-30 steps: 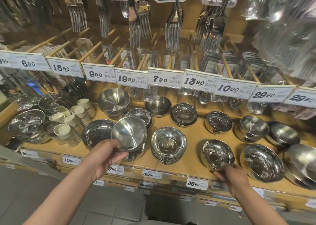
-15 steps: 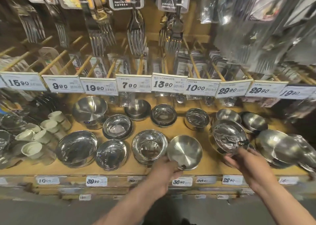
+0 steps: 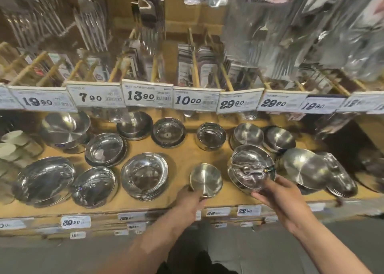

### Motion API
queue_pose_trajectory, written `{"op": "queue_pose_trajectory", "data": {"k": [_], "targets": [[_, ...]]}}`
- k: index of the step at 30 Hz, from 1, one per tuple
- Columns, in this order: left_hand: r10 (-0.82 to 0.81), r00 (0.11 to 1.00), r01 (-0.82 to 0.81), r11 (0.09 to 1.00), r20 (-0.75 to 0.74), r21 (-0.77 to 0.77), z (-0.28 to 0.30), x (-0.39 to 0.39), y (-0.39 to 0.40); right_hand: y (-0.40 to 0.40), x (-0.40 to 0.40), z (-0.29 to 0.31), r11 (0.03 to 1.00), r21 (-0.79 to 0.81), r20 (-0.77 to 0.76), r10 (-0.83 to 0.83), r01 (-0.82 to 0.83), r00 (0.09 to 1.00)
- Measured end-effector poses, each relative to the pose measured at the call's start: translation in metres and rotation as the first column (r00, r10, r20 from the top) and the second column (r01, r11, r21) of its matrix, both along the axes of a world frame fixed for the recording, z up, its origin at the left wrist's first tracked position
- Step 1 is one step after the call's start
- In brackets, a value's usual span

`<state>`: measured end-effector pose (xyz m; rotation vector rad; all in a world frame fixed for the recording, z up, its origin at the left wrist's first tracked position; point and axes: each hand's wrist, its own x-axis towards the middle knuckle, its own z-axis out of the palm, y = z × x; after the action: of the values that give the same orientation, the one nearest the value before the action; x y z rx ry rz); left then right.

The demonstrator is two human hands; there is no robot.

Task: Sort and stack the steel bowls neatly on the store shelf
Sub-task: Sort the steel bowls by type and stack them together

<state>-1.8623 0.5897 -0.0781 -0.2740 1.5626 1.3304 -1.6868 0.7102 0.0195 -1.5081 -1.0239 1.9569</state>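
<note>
The fingers of the left hand are curling round the near rim of a small steel bowl, pinching it at its lower edge; the bowl is tilting toward the camera, its brushed inside facing up and forward, above the front part of the wooden shelf. The fingers of the right hand are closing on the near edge of a wrapped bowl, thumb on the rim; this bowl, in creased clear film with a small dark tag at its right rim, is sitting tilted atop another bowl just beneath it, and whether it is resting on that one or being held clear of it cannot be told. The two held bowls are lying just beside each other, apart by a narrow strip of shelf.

Left of the small bowl, a stack of shallow bowls is standing at the shelf front, followed by a film-wrapped bowl and a wide shallow bowl. Behind these, a deep-rimmed bowl and a large bowl are occupying the middle and back rows. Along the back, three further bowls are standing well apart, the middle one under the 10.00 label. Right of the right hand, a leaning group of large bowls is overlapping.

Price labels are hanging in a row above the bowls; packaged forks are hanging higher up, blurred.
</note>
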Motion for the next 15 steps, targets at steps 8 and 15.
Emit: {"op": "queue_pose_trajectory", "data": {"k": [8, 15], "targets": [[0.076, 0.997, -0.077, 0.997, -0.027, -0.029, 0.001, 0.015, 0.013, 0.018, -0.012, 0.0, 0.989, -0.079, -0.021, 0.127, -0.128, 0.992], [-0.007, 0.998, 0.003, 0.998, -0.065, -0.065, 0.016, 0.01, -0.003, 0.014, -0.039, 0.004, 0.968, -0.112, -0.04, 0.221, -0.225, 0.974]]}}
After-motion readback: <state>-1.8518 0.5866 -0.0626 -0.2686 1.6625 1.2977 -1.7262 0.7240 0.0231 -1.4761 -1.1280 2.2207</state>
